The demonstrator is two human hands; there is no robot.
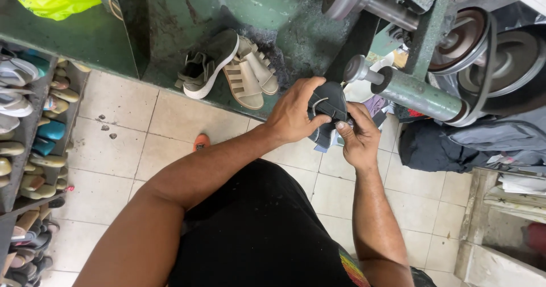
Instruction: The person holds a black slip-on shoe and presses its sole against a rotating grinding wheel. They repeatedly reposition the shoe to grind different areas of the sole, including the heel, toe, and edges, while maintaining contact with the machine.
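Two hands, left hand (293,115) and right hand (357,136), clasp dark shoe (328,102).

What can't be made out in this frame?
- Dark shoe, head view: mostly covered by the left hand and right hand; its sole is unseen.
- Belt wheels: cut off by the right edge.
- Shelf shoes: cut off by the left edge, too small for detail.

Bare forearms, black garment with a multicoloured patch, one orange shoe (200,142).
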